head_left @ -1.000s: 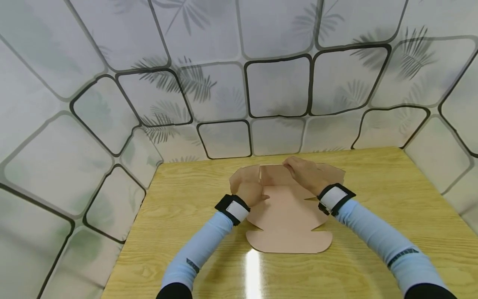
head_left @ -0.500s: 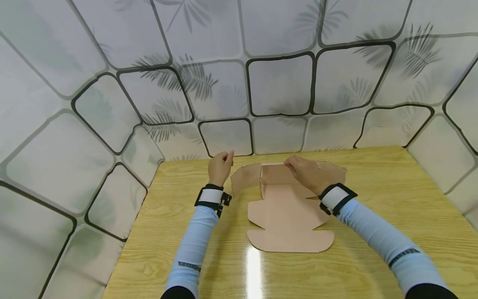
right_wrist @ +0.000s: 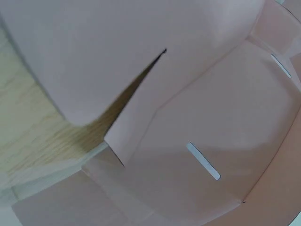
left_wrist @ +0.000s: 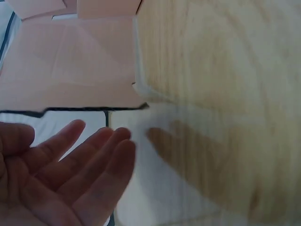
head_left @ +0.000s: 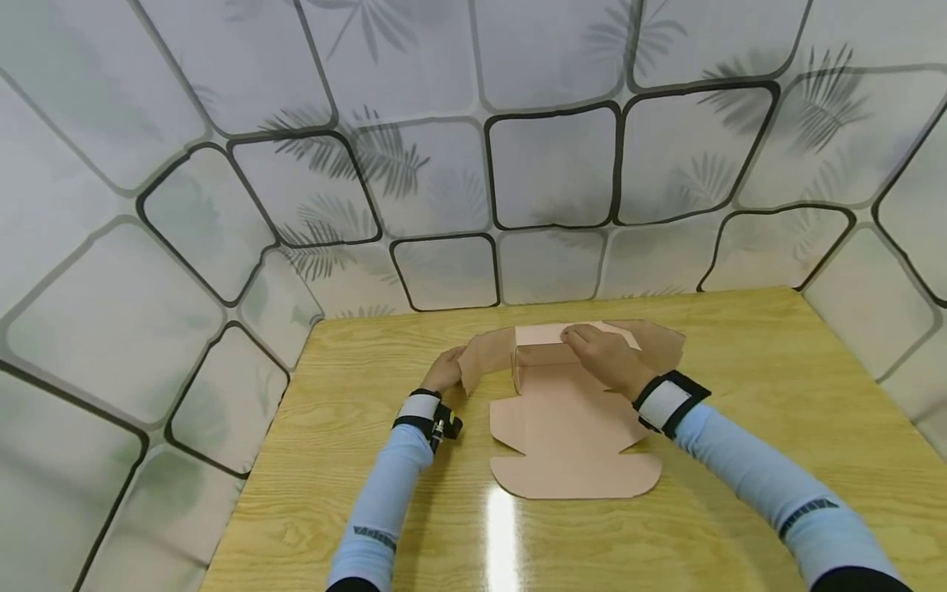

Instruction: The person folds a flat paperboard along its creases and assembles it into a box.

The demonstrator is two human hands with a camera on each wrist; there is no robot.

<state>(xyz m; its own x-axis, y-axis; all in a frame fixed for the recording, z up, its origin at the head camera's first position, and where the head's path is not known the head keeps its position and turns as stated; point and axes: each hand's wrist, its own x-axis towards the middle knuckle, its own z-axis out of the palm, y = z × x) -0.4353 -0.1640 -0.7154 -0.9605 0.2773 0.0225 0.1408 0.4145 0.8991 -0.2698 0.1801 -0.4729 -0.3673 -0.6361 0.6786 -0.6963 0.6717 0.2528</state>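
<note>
A brown cardboard box blank (head_left: 570, 427) lies partly folded on the table, its rounded flap toward me and its back wall (head_left: 547, 354) standing up. My right hand (head_left: 605, 362) grips the upper edge of that wall; its fingertips are partly hidden. Beside the outer end of the left side flap (head_left: 490, 355) is my left hand (head_left: 444, 370). In the left wrist view, the fingers of that left hand (left_wrist: 80, 174) are loosely spread just short of the cardboard flap (left_wrist: 80, 61). The right wrist view holds only creased cardboard (right_wrist: 225, 94) with narrow slots (right_wrist: 203, 161), no hand.
The wood-grain table (head_left: 355, 460) runs back to a patterned wall covering (head_left: 551, 173) with leaf prints. Another side flap (head_left: 658, 341) sticks out at the right of the blank, behind my right hand.
My left hand has left the inside of the blank, risen to the left, and come down beside the left flap. The back wall's top panel now tilts backward under my right hand.
</note>
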